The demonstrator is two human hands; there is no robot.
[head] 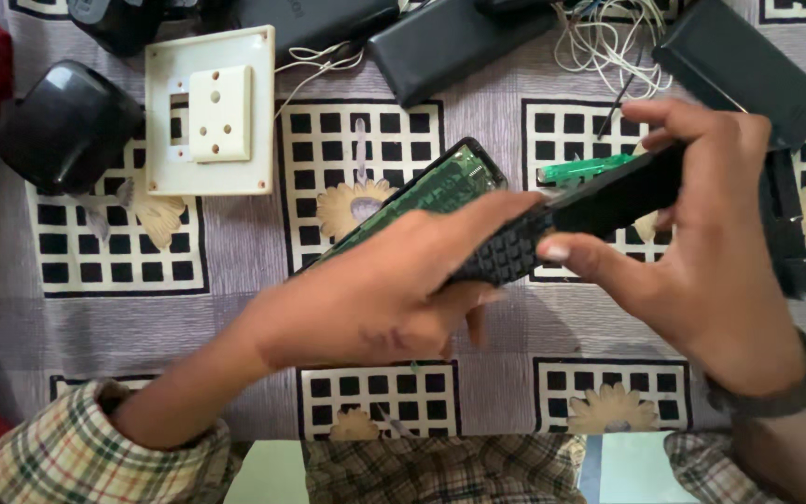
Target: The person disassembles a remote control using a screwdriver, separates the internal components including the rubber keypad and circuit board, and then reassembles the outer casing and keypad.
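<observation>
black remote control held above the patterned cloth, tilted, long axis running left-low to right-high. rubber keypad end with square black buttons faced left and down. a green circuit board sat just left of it, slanted, apparently in a dark casing; another green piece showed behind the remote.

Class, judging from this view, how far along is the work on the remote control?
Done: a green circuit board lies bare on the cloth. In hand: left hand and right hand grip the black remote with its rubber keypad. Left: the parts remain unassembled.
</observation>
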